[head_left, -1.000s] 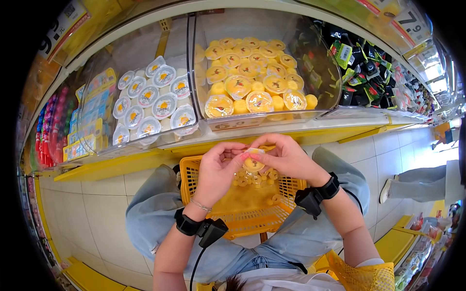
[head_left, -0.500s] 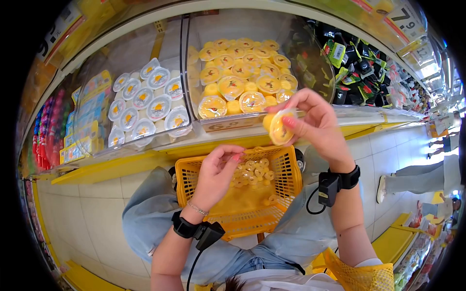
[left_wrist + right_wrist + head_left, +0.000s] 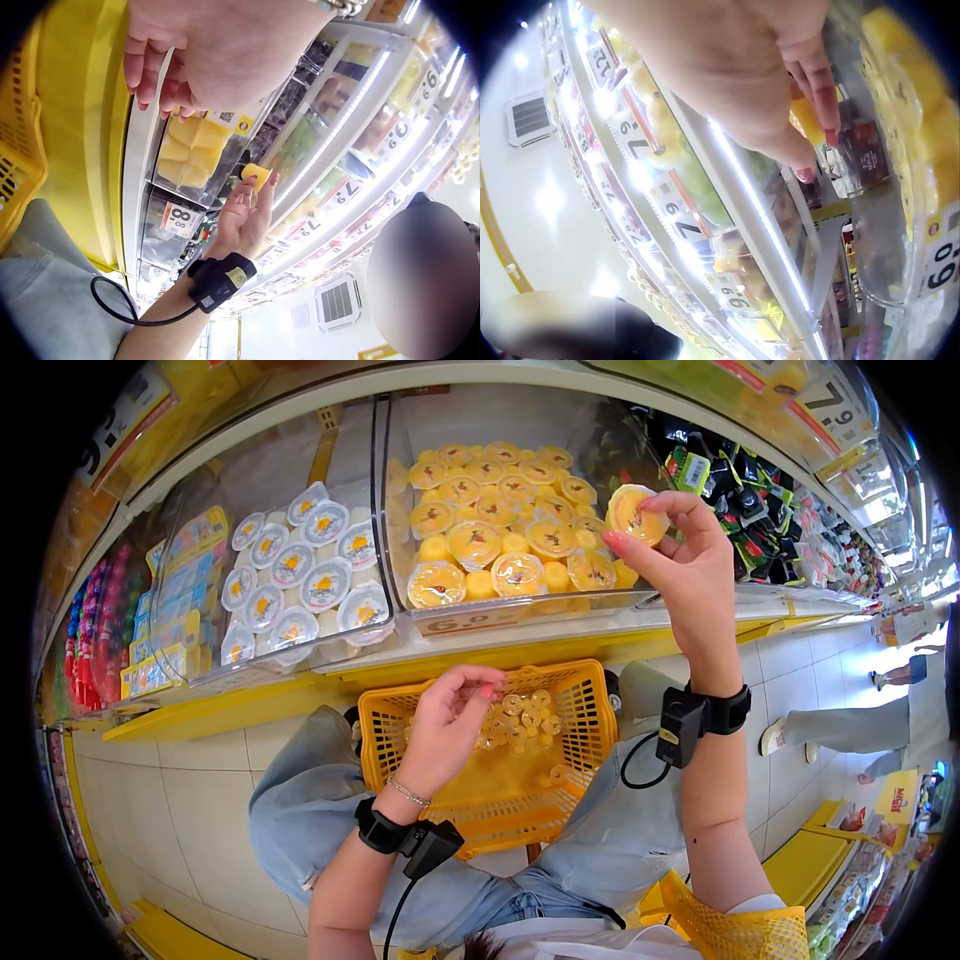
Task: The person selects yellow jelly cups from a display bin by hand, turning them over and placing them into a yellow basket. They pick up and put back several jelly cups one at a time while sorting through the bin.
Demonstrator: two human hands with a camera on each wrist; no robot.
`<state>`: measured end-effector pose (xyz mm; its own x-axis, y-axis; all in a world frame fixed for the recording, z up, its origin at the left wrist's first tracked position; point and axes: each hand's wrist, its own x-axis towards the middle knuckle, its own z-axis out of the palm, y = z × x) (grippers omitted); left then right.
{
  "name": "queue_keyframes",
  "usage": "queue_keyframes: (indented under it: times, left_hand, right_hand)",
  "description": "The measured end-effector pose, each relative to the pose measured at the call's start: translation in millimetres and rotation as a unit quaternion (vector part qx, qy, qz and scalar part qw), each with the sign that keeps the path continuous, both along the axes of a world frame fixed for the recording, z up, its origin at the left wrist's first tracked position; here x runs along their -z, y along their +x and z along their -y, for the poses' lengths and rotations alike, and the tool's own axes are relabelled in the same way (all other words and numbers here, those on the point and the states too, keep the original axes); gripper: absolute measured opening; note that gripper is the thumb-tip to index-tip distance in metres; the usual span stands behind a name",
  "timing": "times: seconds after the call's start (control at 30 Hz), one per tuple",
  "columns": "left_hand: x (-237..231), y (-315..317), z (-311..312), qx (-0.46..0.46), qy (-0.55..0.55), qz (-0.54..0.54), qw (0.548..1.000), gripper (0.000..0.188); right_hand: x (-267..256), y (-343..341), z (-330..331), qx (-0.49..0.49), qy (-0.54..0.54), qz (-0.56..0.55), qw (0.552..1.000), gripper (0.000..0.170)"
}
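Observation:
In the head view the right hand (image 3: 695, 575) pinches a yellow sealed cup (image 3: 637, 516) between thumb and fingers, raised at the right front corner of a clear bin of similar yellow cups (image 3: 474, 544). The left wrist view also shows that cup (image 3: 256, 175) at the fingertips; in the right wrist view the hand (image 3: 727, 75) largely covers it. The left hand (image 3: 446, 726) hovers over the left part of a yellow basket (image 3: 480, 830), fingers loosely bent and holding nothing. Small yellow pieces (image 3: 530, 720) lie inside the basket.
Left of the yellow cups is a bin of white-lidded cups (image 3: 292, 563). Black and green packets (image 3: 745, 505) fill the bin on the right. A clear bin wall and a shelf edge (image 3: 440, 650) run above the basket. Another person's legs (image 3: 850, 728) are at the right.
The right hand has moved away from the left hand, up and to the right, carrying the yellow cup to the bin's corner. The left hand stays over the basket, now apart from the cup.

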<state>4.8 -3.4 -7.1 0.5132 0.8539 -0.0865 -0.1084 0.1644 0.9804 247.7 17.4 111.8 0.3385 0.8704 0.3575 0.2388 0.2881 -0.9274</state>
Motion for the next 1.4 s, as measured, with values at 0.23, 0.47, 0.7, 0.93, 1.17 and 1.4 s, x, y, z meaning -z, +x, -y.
queue_keyframes:
  times: [0.23,0.47,0.7,0.93,1.17,1.4]
  left_hand:
    - [0,-2,1,-0.003,0.000,0.001,1.000,0.017]
    - [-5,-5,1,-0.009,0.002,-0.010,1.000,0.016]
    - [-6,-6,2,0.000,0.004,-0.030,1.000,0.016]
    - [-8,-4,2,0.004,-0.013,-0.024,1.000,0.016]
    - [-7,-3,3,0.011,-0.002,-0.034,0.999,0.016]
    - [8,1,7,0.048,0.000,-0.070,0.996,0.016]
  right_hand:
    - [5,0,-21,0.089,-0.018,0.277,0.956,0.034]
    - [20,8,-28,0.063,-0.020,0.441,0.895,0.038]
    - [24,5,-19,0.013,-0.104,0.432,0.896,0.033]
    - [27,7,-17,-0.003,-0.039,0.532,0.846,0.033]
    - [26,4,-10,0.025,-0.047,0.540,0.840,0.031]
    - [12,-4,7,0.036,-0.100,0.493,0.863,0.022]
